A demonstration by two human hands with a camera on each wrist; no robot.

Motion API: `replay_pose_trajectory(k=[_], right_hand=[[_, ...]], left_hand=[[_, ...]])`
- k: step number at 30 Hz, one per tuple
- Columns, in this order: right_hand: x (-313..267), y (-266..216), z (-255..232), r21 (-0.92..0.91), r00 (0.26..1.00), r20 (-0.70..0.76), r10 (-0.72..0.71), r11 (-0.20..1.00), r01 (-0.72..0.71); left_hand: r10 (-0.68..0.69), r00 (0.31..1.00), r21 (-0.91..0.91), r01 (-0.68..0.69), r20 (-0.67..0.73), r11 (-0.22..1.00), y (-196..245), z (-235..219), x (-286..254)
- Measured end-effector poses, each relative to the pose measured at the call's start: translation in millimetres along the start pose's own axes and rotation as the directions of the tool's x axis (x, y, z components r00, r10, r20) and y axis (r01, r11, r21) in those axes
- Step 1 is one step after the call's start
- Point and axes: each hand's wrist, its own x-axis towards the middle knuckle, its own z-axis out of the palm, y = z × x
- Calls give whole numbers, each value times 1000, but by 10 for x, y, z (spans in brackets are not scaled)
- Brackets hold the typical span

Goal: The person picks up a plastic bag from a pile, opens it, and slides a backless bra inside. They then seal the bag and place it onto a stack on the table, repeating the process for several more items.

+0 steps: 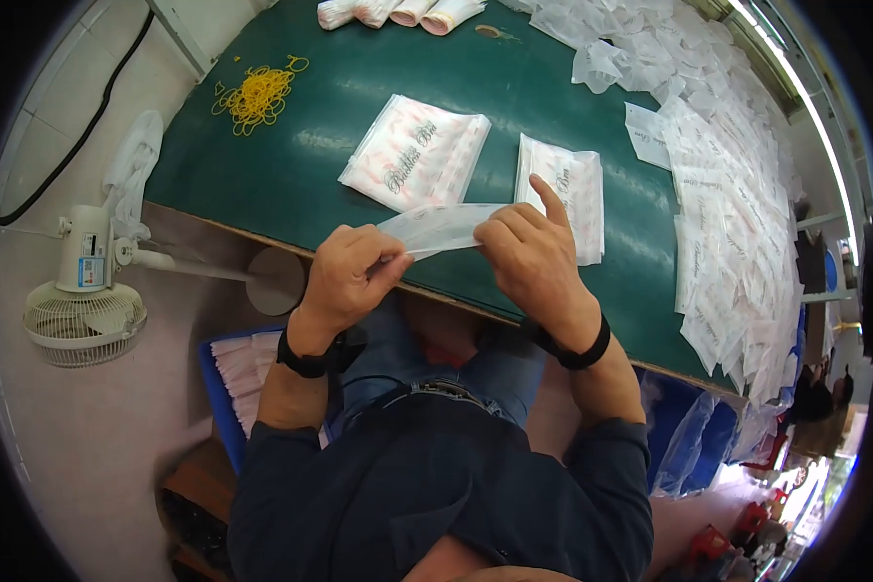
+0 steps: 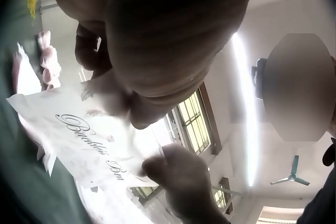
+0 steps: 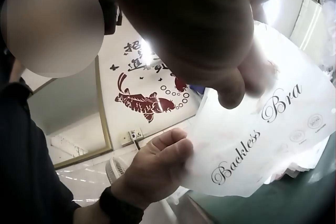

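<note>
A translucent white plastic bag is stretched between both hands over the table's front edge. My left hand pinches its left end between thumb and fingers. At the other end, my right hand grips the bag with its index finger pointing up and away. Black script reading "Backless Bra" shows on the bag in the right wrist view. Just beyond the hands lies a stack of printed bags with pinkish contents. A second stack lies partly hidden behind the right hand.
Yellow rubber bands lie heaped at the back left of the green table. Several rolled bundles sit at the far edge. Loose bags cover the right side. A fan and a blue crate flank the person's left.
</note>
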Motion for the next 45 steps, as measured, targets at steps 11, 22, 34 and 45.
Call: replay_pose_trajectory(k=[11,22,34,45], right_hand=[[-152,-85,-277,5,995,75,66,998,-66],[-165,-421,-266,-6,963,-270,20,1000,-23],[-231,-399,30,70,987,-162,-8,997,19],[-142,-508,48,127,955,-296,11,991,28]], left_hand=[[125,984,26,-123,-128,992,125,129,28],[-212,977,-226,207,4,952,160,37,47],[-188,981,-339,195,54,920,212,250,-6],[-260,965,-354,257,41,899,311,201,-96]])
